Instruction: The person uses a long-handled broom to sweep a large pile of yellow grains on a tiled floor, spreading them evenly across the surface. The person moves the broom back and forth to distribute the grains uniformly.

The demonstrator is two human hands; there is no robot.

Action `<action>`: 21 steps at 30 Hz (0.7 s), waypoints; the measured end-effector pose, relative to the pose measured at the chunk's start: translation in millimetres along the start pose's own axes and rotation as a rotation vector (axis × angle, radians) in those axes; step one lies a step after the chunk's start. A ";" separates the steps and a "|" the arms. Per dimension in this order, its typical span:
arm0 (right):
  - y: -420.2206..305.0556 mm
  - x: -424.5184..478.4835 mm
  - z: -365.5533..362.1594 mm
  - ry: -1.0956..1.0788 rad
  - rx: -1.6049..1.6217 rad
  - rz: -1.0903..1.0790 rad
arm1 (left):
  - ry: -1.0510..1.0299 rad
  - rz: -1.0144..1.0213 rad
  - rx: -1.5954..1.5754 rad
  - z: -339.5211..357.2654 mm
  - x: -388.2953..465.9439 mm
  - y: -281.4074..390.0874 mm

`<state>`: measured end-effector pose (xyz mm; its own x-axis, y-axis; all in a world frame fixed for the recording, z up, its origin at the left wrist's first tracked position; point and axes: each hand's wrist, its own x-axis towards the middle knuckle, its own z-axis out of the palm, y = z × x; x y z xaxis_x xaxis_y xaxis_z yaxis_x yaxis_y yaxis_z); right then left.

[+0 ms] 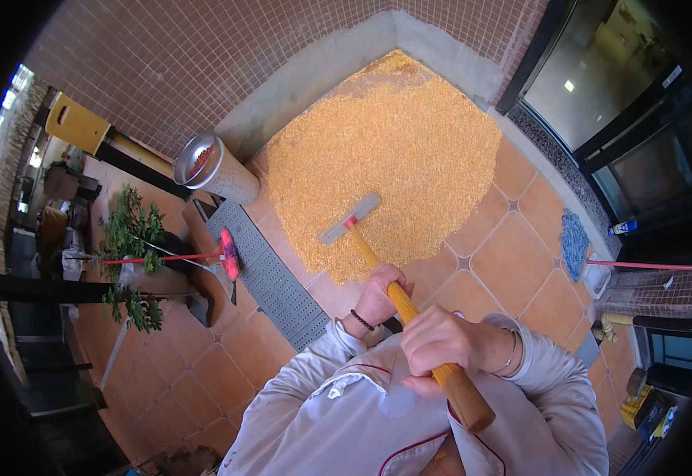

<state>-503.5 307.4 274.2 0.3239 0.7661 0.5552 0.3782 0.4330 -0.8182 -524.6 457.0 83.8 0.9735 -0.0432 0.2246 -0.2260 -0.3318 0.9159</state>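
Both of my hands grip the wooden handle (362, 249) of a rake. My left hand (380, 290), with a dark bead bracelet at its wrist, wraps the middle of the handle. Closer to my body, my right hand (444, 344) holds it near the thick butt end, which points toward my chest. The rake's flat, straight head (350, 219) rests on a wide spread of yellow grain (381, 149) that looks like corn. The underside of the head is hidden. Grain reaches back into the corner of the wall and thins out there.
A pale bucket (236, 178) topped by a metal bowl (196, 156) stands left of the grain. Grey drain grating (274, 282) runs along that side. A pink brush (229, 254) and a potted plant (131, 220) are farther left. At right lies a blue mop (573, 244) by the glass doorway.
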 end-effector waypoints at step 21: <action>13.4 8.5 -5.4 -0.203 0.201 0.015 | 0.182 -0.173 0.063 -14.7 -32.6 14.2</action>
<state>-491.0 317.2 268.8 0.1401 0.8439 0.5179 0.1888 0.4907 -0.8506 -560.0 467.6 94.4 0.9739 0.1880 0.1275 -0.0481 -0.3782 0.9245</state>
